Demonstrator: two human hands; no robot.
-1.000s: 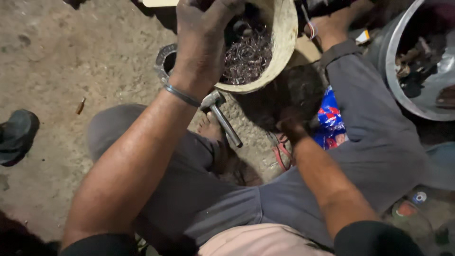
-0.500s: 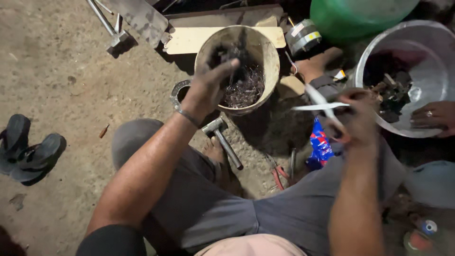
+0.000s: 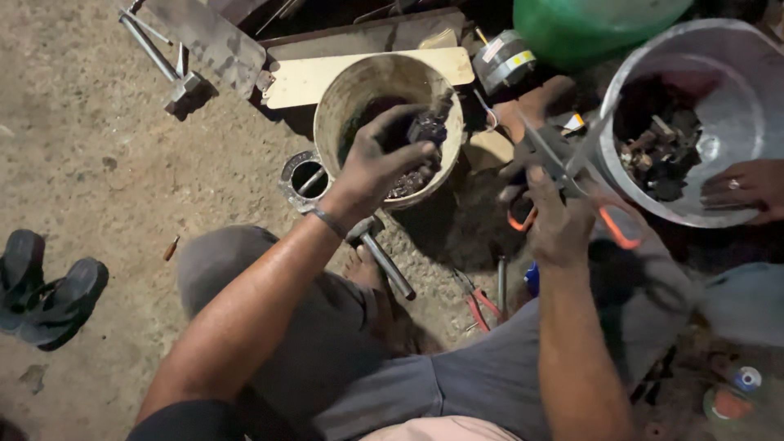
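Dirt floor (image 3: 98, 163) under both hands: left fingers (image 3: 408, 155) grip dark part (image 3: 429, 126), right fingers (image 3: 539, 175) grip shears (image 3: 572, 167).

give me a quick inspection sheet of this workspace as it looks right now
surface: bare dirt ground.
job's things: small dark part over cream bucket of dark scrap; orange-handled pliers.
clutter: hammer, metal ring, grey tub of parts, red-handled tool.
hands: left hand grips the part; right hand holds the pliers.
cables: nothing seen.
surroundings: sandals, another person's hand on the tub.
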